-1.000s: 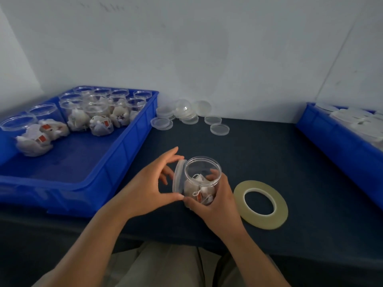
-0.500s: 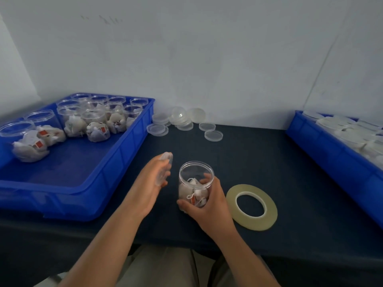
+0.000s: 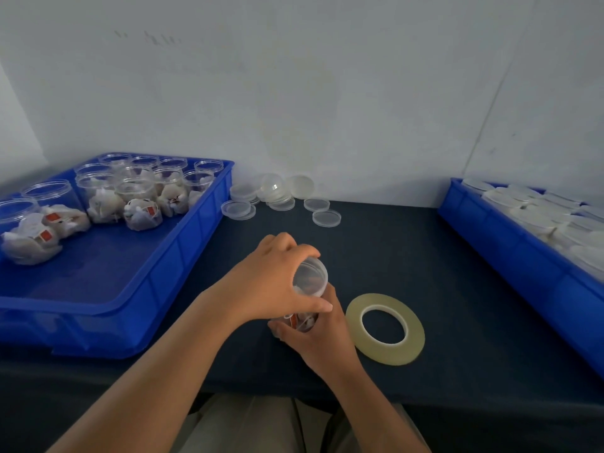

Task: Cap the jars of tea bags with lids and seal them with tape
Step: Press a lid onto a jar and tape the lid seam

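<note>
Lid (image 3: 310,273) is gripped by left hand (image 3: 268,282) atop jar (image 3: 302,320), which is clasped by right hand (image 3: 318,338) beside tape roll (image 3: 385,328); cross-threading is risked if lid is seated tilted

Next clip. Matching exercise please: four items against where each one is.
1. flat roll of yellowish clear tape
2. clear round plastic lid in the left hand's grip
3. open clear plastic jars of tea bags
4. loose clear lids

A. in the blue plastic tray on the left
B. atop the clear jar held by the right hand
C. flat on the dark table, right of the hands
D. by the white wall

Pairs: 1-C, 2-B, 3-A, 4-D
</note>
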Available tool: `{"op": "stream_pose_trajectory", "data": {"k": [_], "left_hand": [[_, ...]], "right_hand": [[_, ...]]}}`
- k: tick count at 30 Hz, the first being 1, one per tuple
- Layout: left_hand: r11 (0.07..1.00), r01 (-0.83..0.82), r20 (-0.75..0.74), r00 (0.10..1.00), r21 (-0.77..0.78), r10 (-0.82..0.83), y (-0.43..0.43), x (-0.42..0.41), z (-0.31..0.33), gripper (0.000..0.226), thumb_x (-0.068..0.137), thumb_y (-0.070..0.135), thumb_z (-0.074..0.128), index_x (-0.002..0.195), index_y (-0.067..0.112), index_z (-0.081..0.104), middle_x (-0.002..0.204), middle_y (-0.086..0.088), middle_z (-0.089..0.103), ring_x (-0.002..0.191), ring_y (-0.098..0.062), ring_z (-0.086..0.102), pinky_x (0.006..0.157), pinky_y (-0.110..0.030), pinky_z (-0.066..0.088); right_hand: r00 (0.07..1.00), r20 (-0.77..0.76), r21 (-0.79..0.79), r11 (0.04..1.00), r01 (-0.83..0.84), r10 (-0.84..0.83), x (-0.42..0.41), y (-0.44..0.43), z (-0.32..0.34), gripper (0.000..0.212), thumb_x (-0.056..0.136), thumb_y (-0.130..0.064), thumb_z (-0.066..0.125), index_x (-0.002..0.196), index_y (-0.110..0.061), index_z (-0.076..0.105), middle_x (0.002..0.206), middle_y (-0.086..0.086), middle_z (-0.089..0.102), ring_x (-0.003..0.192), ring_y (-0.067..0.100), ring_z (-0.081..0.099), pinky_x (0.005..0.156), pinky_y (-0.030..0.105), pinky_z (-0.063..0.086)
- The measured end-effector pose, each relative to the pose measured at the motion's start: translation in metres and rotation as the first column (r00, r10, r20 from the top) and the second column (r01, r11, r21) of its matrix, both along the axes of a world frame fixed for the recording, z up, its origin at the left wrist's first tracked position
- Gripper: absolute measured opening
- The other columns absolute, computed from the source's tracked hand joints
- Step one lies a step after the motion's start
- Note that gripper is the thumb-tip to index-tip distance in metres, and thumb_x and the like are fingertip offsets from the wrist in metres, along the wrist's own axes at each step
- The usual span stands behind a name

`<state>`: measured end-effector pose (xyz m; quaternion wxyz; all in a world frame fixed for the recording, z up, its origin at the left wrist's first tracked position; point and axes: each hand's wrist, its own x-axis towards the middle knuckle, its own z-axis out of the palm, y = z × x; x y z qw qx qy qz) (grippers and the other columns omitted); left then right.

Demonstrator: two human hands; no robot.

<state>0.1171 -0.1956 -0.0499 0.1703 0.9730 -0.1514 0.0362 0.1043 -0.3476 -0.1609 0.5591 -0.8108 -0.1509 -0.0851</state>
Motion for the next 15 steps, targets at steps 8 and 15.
{"op": "stream_pose_trajectory", "data": {"k": [8, 15], "left_hand": [[0.990, 0.018, -0.012, 1.000, 0.141, -0.017, -0.012, 0.003, -0.002, 0.082, 0.093, 0.067, 0.063, 0.160, 0.035, 0.029, 0.154, 0.010, 0.035, 0.144, -0.015, 0.034, 0.098, -0.033, 0.040], [0.978, -0.014, 0.004, 1.000, 0.210, 0.014, -0.022, 0.000, -0.011, 0.079, 0.085, 0.085, 0.051, 0.144, 0.036, 0.033, 0.146, 0.006, 0.044, 0.126, -0.020, 0.048, 0.093, -0.037, 0.045]], "right_hand": [[1.000, -0.018, 0.015, 1.000, -0.010, 0.010, 0.002, 0.000, -0.003, 0.090, 0.069, -0.053, 0.094, 0.142, -0.049, 0.041, 0.132, -0.023, 0.060, 0.120, 0.000, 0.063, 0.094, 0.032, 0.061], [1.000, 0.006, -0.003, 1.000, -0.002, 0.002, 0.008, 0.004, -0.003, 0.071, 0.072, -0.040, 0.091, 0.128, -0.051, 0.049, 0.115, -0.014, 0.069, 0.103, 0.008, 0.072, 0.080, 0.032, 0.064]]}}
